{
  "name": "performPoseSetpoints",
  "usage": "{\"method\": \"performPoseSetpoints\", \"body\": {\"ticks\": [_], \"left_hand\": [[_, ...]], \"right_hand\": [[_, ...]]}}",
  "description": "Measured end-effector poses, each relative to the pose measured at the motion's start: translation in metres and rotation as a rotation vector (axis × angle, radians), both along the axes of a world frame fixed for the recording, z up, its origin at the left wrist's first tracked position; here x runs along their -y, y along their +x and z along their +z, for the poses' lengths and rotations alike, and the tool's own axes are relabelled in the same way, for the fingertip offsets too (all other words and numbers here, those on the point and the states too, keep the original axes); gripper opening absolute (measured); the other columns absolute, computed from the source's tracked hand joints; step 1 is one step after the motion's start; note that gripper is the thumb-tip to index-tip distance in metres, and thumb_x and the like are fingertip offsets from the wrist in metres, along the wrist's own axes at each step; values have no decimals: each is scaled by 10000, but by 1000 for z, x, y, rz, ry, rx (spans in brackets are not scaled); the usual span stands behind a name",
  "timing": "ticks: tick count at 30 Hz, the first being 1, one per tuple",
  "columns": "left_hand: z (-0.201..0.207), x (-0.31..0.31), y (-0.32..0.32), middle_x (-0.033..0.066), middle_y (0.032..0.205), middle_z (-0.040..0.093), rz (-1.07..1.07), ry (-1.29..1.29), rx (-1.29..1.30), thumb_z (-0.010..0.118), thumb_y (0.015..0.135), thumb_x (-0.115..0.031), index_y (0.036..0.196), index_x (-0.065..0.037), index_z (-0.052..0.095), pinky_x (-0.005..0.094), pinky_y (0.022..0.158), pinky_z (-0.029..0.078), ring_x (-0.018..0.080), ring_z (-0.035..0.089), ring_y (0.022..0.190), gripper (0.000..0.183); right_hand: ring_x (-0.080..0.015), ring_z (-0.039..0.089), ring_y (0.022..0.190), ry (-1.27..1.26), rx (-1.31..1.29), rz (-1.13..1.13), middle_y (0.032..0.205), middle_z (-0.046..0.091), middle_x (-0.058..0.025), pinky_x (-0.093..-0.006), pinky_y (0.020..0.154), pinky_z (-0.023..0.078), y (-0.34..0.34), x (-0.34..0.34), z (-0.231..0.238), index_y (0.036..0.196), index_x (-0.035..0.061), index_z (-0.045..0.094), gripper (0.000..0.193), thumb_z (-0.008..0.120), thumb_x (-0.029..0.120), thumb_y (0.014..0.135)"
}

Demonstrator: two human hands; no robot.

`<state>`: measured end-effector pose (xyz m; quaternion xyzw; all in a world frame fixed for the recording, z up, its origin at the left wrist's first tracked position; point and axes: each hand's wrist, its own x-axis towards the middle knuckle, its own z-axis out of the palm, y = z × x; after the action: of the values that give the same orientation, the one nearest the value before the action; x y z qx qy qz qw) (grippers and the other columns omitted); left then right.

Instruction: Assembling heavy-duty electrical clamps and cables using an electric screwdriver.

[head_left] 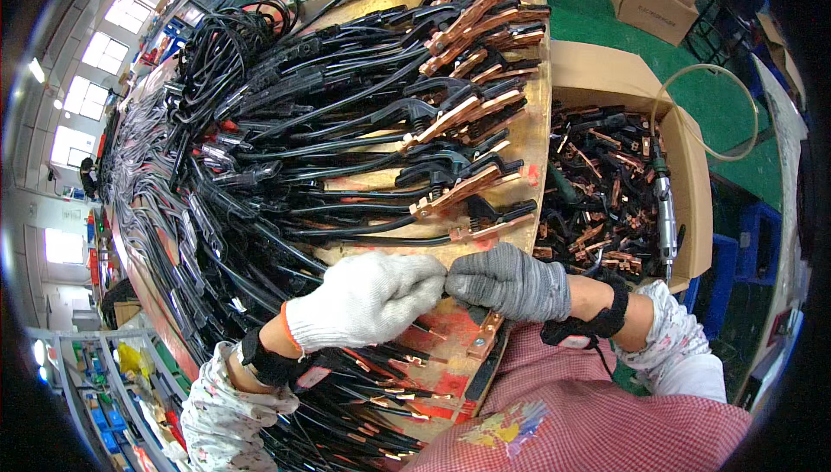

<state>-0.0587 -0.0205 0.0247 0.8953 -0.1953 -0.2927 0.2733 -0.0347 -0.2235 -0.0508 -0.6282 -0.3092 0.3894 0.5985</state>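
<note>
My left hand, in a white knitted glove, is closed, its fingertips meeting those of my right hand. What it pinches is hidden. My right hand, in a grey glove, is closed on a black clamp whose copper jaw sticks out below it, above the table's edge; the rest is covered by the glove. Beyond both hands, several black clamps with copper jaws lie in a row, joined to black cables. Cable ends with bare copper tips lie nearer to me, below my left hand.
A cardboard box full of loose black and copper clamp parts stands to the right. A silver air screwdriver with a pale hose hangs over it. Bundled cables heap up at the left of the wooden table. Blue crates stand farther right.
</note>
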Motion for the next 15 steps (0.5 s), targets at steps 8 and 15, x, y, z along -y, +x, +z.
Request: {"method": "performPoseSetpoints", "body": {"ticks": [8, 15], "left_hand": [[-5, -2, -7, 100, 775, 632, 133, -88, -86, 460, 912, -239, 970, -77, 600, 350, 659, 489, 283, 625, 731, 223], [-9, -1, -6, 132, 789, 626, 177, -88, -89, 470, 909, -224, 956, -61, 604, 356, 676, 484, 303, 620, 754, 217]], "right_hand": [[-260, 605, 804, 4, 332, -365, 860, 600, -125, -337, 702, 489, -21, 31, -17, 982, 27, 610, 363, 598, 368, 858], [-261, 609, 787, -321, 814, -482, 887, 602, -110, -376, 646, 503, -40, 4, -14, 944, 71, 637, 308, 666, 308, 749]]}}
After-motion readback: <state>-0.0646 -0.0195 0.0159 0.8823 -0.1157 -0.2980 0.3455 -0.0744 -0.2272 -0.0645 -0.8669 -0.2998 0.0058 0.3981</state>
